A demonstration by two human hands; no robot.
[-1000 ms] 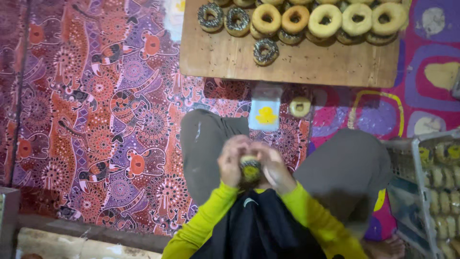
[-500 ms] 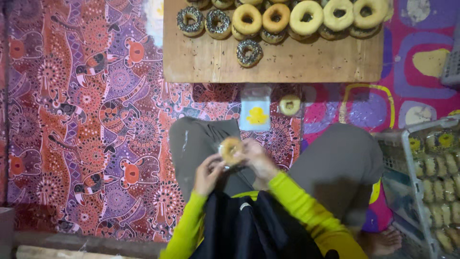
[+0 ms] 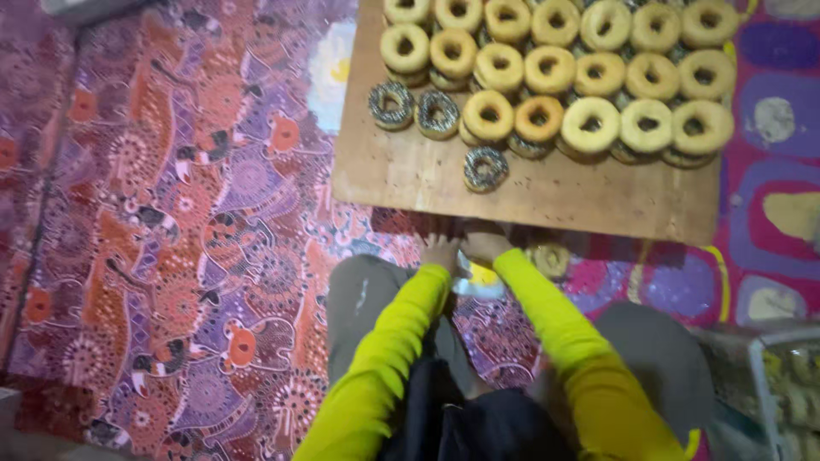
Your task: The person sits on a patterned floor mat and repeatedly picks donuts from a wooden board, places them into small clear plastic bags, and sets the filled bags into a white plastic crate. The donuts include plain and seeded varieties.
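both hands (image 3: 465, 249) over white-yellow tub (image 3: 478, 282).

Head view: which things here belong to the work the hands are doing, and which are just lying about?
In the work:
left hand and right hand, together over the small white container
doughnut beside them
wooden board of doughnuts

Lying about:
patterned cloth
clear box at right

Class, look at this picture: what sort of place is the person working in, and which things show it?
Probably a home doughnut-making spot on the floor: a wooden board holds rows of ring doughnuts, some dark-sprinkled, and rests on a patterned purple floor cloth. Both hands, left and right, reach beside it.
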